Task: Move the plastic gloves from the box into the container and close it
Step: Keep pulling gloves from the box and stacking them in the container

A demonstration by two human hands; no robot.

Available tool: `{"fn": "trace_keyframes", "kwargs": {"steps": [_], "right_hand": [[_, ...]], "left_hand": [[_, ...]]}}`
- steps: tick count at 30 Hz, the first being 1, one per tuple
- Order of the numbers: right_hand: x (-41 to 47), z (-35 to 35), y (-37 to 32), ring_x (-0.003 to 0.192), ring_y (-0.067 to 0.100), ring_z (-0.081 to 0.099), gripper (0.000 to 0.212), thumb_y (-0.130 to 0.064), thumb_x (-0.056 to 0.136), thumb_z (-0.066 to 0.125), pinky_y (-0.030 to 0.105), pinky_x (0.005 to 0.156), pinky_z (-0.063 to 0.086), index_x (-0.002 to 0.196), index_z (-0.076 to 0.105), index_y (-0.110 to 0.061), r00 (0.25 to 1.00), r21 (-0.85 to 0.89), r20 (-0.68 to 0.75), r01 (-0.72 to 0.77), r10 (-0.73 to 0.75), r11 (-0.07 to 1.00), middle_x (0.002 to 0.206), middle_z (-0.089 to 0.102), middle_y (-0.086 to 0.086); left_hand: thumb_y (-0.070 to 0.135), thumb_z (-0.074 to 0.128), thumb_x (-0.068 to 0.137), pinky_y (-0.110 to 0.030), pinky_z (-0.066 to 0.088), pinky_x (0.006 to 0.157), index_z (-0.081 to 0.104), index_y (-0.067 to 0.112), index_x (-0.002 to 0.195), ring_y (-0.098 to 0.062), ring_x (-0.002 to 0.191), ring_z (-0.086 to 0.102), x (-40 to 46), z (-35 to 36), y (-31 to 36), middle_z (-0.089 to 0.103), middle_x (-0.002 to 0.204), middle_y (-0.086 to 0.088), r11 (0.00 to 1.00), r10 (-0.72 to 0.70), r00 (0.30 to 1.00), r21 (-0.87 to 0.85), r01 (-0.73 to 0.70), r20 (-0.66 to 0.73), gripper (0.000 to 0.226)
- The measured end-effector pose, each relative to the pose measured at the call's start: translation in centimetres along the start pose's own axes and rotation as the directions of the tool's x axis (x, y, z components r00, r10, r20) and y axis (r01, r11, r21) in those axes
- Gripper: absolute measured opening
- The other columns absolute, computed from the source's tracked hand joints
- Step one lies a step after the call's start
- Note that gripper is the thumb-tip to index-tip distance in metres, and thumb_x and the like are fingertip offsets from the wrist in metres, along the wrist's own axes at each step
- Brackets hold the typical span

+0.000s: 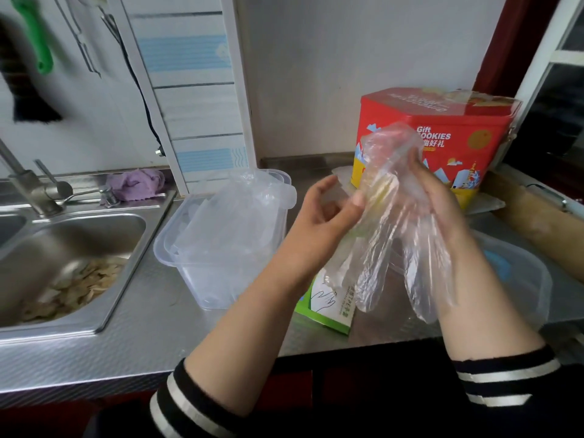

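Gloves (392, 222) of thin clear plastic are hanging in a bunch above the counter (132, 336), their fingers drooping over the green-and-white glove box (328, 303) lying below, while the right hand (439, 197) is gripping the bunch from behind and the left hand (328, 210) is pinching its near edge between thumb and curled fingers. More gloves are already spilling out of the open clear container (221, 245) standing just left of the hands, beside the steel sink (72, 257), and a red cookie tin (442, 137) is standing behind the raised bunch.
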State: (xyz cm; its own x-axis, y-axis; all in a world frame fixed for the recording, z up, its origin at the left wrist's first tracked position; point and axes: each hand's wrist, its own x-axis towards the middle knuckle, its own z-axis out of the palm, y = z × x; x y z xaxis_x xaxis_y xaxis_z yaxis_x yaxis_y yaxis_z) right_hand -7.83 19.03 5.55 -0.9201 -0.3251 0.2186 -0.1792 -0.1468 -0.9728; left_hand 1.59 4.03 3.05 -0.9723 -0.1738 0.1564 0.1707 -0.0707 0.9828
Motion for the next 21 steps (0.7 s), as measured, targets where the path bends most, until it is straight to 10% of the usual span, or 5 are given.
{"fn": "trace_keyframes", "kwargs": {"steps": [2,7,14,21], "right_hand": [[0.2,0.9,-0.2,0.116,0.007,0.059,0.056,-0.071,0.075,0.059,0.02,0.091,0.049,0.117,0.062,-0.034,1.0,0.003,0.005,-0.011,0.011,1.0,0.121,0.065,-0.014],[1.5,4.4,-0.7,0.05,0.002,0.057,0.009,-0.024,0.093,0.057,0.019,0.047,0.038,0.092,0.065,-0.02,0.999,0.215,-0.03,-0.021,0.029,0.976,0.066,0.061,-0.002],[5.8,10.9,-0.3,0.058,0.012,0.061,0.029,-0.017,0.091,0.063,0.021,0.053,0.048,0.118,0.051,-0.016,0.997,-0.314,0.06,0.067,-0.051,0.947,0.077,0.068,-0.001],[7.2,15.1,1.3,0.087,0.018,0.048,0.047,-0.035,0.092,0.058,0.028,0.073,0.033,0.133,0.038,-0.025,0.98,-0.798,0.196,0.169,-0.017,0.578,0.102,0.05,-0.008]], "left_hand": [[0.045,0.073,0.074,-0.043,0.052,0.095,0.045,0.025,0.134,-0.017,0.096,0.067,0.7,0.3,1.2,0.068,0.108,-0.009,0.994,0.051,0.997,0.095,-0.046,-0.051,0.069],[0.011,0.06,0.094,-0.021,0.041,0.046,0.042,0.022,0.126,-0.005,0.041,0.043,2.0,-3.8,6.0,0.064,0.072,-0.001,0.91,0.286,0.935,0.365,-0.197,-0.208,0.039],[0.019,0.064,0.091,-0.021,0.037,0.059,0.044,0.017,0.13,-0.019,0.069,0.053,3.5,-14.4,8.5,0.068,0.086,-0.011,0.572,0.251,0.936,0.818,0.062,-0.246,0.044],[0.035,0.067,0.088,-0.041,0.043,0.095,0.045,0.018,0.134,-0.031,0.111,0.055,3.4,-19.2,5.8,0.06,0.115,-0.006,0.208,0.166,0.958,0.958,0.2,-0.236,0.053]]}}
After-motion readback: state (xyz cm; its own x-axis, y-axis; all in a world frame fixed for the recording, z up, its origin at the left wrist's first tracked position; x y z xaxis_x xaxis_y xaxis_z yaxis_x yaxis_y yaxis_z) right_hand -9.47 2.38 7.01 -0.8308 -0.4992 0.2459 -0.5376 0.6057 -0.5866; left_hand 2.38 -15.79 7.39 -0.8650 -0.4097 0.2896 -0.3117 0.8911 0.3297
